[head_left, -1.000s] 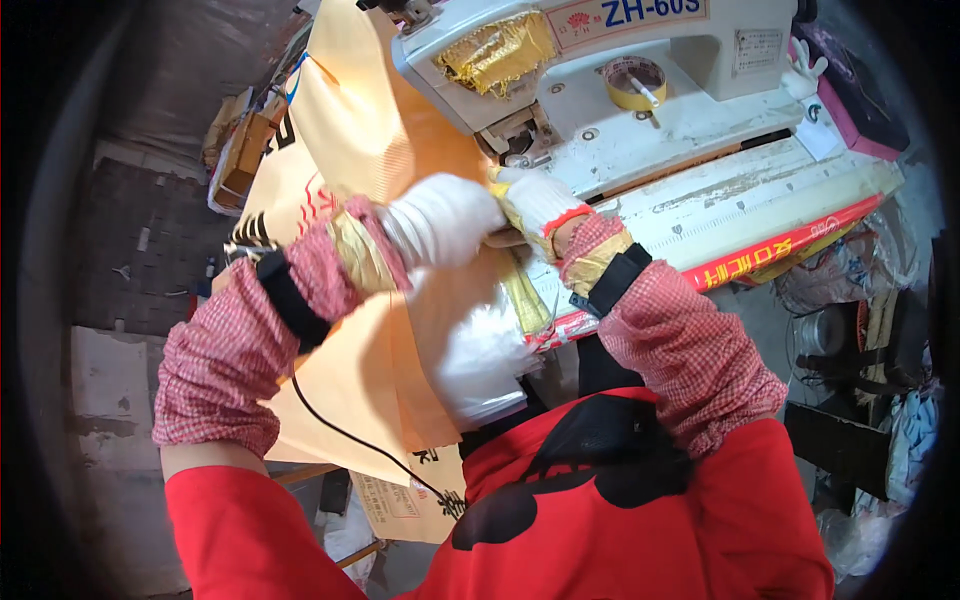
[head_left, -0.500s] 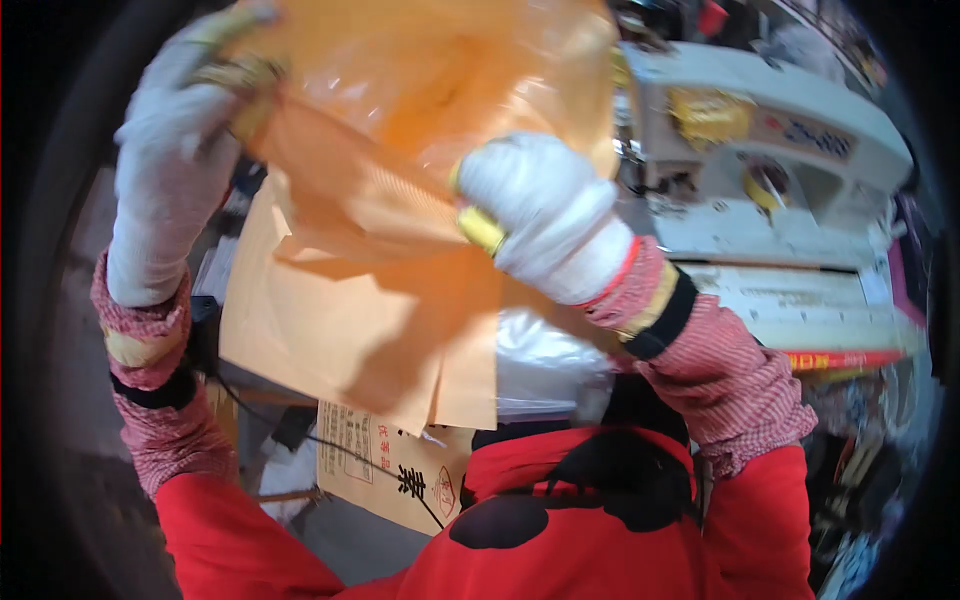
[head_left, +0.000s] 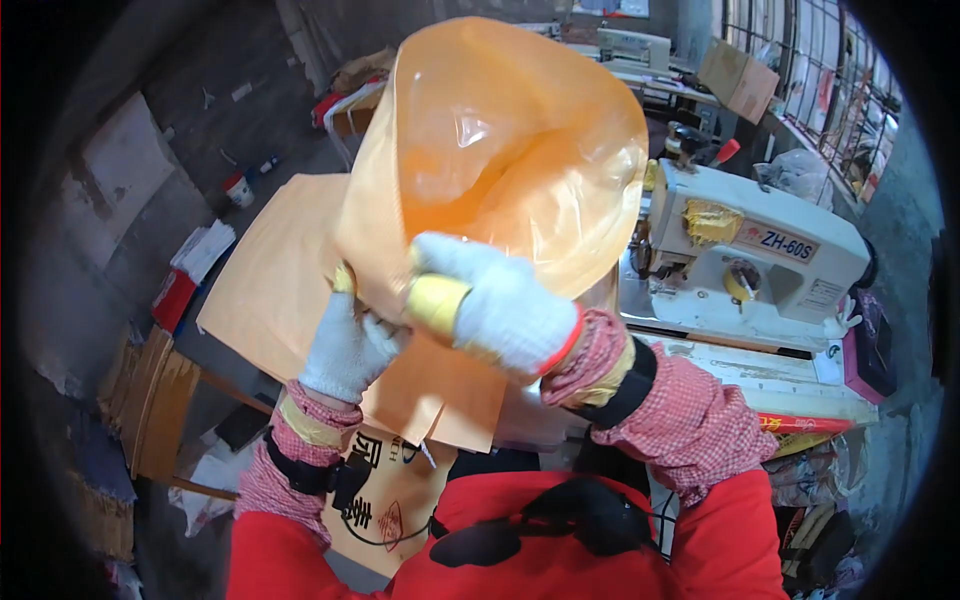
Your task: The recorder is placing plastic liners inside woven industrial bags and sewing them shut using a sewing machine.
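Observation:
A large tan bag (head_left: 368, 215) is held up in front of me with its round mouth spread wide. A shiny clear plastic liner (head_left: 475, 130) shows inside it. My right hand (head_left: 500, 305), in a white glove with yellow tape round the fingers, is closed over the near rim of the mouth. Lower and to the left, my left hand (head_left: 350, 345), gloved the same way, grips the outside of the bag near its bottom fold; part of its grip is hidden. Behind and below the hands lie flat tan bags (head_left: 270, 275).
To the right stands a white sewing machine (head_left: 785, 215) on its worktable (head_left: 770, 375). A printed tan bag (head_left: 375, 500) lies below my hands. At the left is a wooden piece of furniture (head_left: 165, 400). A cardboard box (head_left: 738, 78) sits at the back right by a barred window.
My left hand has come down and right from the upper left, nearer my right hand. My right hand has shifted slightly left and down. The bag's mouth now stands rounder and more fully in view.

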Demonstrator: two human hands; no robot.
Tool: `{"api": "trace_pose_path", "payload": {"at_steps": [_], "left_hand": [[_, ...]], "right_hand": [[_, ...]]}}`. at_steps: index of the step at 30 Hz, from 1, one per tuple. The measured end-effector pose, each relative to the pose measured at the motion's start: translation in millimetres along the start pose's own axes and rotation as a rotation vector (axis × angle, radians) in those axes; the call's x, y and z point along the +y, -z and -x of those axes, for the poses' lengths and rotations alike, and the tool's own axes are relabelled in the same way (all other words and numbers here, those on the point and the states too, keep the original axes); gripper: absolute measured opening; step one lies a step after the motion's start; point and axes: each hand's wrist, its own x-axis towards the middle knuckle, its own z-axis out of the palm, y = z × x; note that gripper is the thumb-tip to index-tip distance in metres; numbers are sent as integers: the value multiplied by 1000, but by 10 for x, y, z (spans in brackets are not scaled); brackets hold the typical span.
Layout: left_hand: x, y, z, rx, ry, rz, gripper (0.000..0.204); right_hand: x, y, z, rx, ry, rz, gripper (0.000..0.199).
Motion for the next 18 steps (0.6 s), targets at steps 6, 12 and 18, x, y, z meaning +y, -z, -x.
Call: {"api": "trace_pose_path", "payload": {"at_steps": [6, 12, 18], "left_hand": [[1169, 404, 514, 44, -849, -751, 34], [1986, 883, 1633, -3, -1007, -804, 32], [3027, 1165, 3077, 109, -1183, -930, 31]], "right_hand": [[-188, 676, -70, 430, 467, 581, 34], [-435, 2077, -6, 785, -5, 815, 44], [-835, 1498, 275, -196, 109, 465, 32]]}}
